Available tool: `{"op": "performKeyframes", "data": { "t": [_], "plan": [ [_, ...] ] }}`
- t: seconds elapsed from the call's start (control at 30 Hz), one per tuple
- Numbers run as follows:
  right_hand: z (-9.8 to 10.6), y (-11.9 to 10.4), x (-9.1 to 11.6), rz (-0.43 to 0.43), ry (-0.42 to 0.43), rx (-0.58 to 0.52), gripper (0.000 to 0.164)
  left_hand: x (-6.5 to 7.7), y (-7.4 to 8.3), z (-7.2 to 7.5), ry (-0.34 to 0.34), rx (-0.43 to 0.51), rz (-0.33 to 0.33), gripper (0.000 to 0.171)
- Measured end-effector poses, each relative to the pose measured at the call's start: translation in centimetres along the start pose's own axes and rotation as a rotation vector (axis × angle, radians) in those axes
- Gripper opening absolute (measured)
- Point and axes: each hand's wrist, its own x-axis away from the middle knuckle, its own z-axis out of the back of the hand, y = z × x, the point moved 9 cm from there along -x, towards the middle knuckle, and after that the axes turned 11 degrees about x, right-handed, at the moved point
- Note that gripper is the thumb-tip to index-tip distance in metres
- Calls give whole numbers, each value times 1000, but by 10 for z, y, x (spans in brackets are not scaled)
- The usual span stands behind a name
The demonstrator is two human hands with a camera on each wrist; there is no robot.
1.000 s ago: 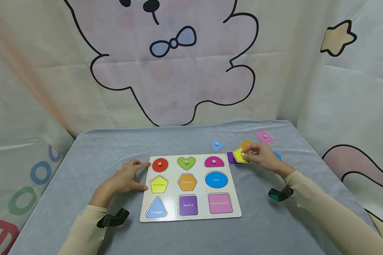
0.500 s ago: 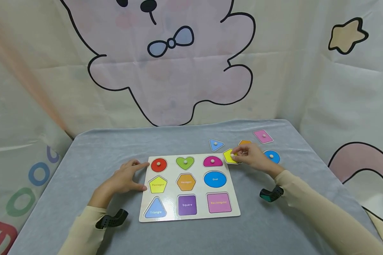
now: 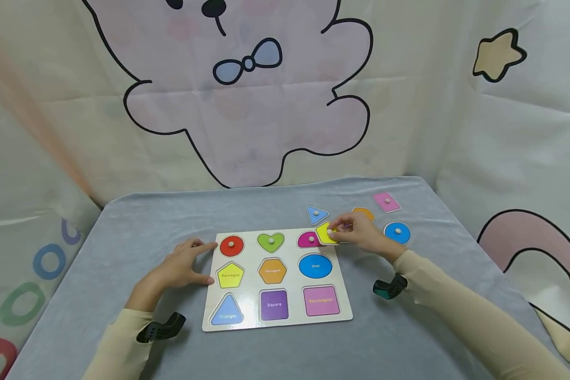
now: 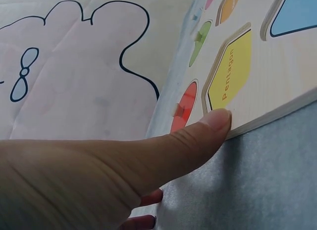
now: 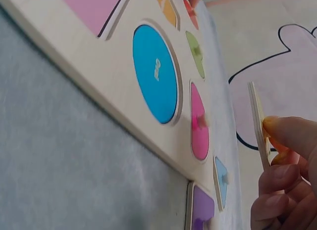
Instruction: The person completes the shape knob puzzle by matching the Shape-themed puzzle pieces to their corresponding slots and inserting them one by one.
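My right hand (image 3: 361,232) pinches the knob of a yellow pentagon puzzle piece (image 3: 325,233). In the head view the piece overlaps the top right corner of the white puzzle board (image 3: 247,293); the right wrist view shows it edge-on, raised above the board. My left hand (image 3: 178,269) rests at the board's left edge with fingers spread, thumb (image 4: 215,120) touching the edge beside the pentagon recess (image 4: 230,74). A red circle (image 3: 231,245), a green heart (image 3: 271,242) and a pink semicircle (image 3: 307,239) sit in the top row. The other recesses hold only printed shapes.
Loose knobbed pieces lie beyond the board's right side: a blue triangle (image 3: 316,215), an orange hexagon (image 3: 363,213), a pink rectangle (image 3: 386,201), a blue oval (image 3: 397,232) and a purple square (image 5: 203,207). A grey cloth (image 3: 275,353) covers the table; printed curtains hang behind.
My right hand has carried the yellow pentagon leftward, from over the purple square to the board's top right corner. The left hand stays at the board's edge.
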Motion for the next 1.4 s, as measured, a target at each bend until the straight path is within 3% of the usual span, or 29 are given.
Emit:
{"op": "performKeyframes", "data": {
  "t": [0.67, 1.13, 1.4],
  "plan": [
    [-42, -37, -14, 107, -87, 2, 18, 1, -2, 2, -7, 12, 2, 91],
    [-74, -59, -18, 106, -169, -60, 15, 3, 2, 8, -8, -3, -15, 92],
    [-85, -71, -21, 143, -170, -60, 14, 2, -1, 6, -15, 18, -2, 90]
  ]
}}
